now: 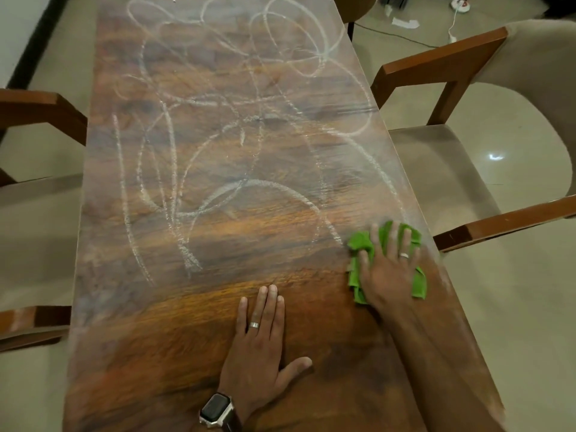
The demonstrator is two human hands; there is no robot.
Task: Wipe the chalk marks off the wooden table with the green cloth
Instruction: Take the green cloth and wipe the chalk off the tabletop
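The green cloth [358, 244] is lying bunched up near the right edge of the wooden table [193, 322], close to the near end, and the right hand [389, 266] is pressing flat down on it, fingers straight and spread, green folds poking out on both sides of the palm. A ring is showing on one of those fingers. Just beyond the cloth, the chalk marks [218, 120] are sprawling in white loops and scribbles across the middle and far part of the table, one big arc curving down almost to the cloth itself. The near strip of wood is looking bare and glossy by comparison.

The left hand [261, 347] is resting palm-down on that near strip, fingers straight and together, thumb out to the side, holding nothing, with a ring on one finger and a watch [216, 408] on the wrist.

A chair [467, 151] with wooden arms and a pale seat is standing beside the right edge, another chair [37, 113] beside the left. A white cable [453, 23] is trailing on the tiled floor beyond.
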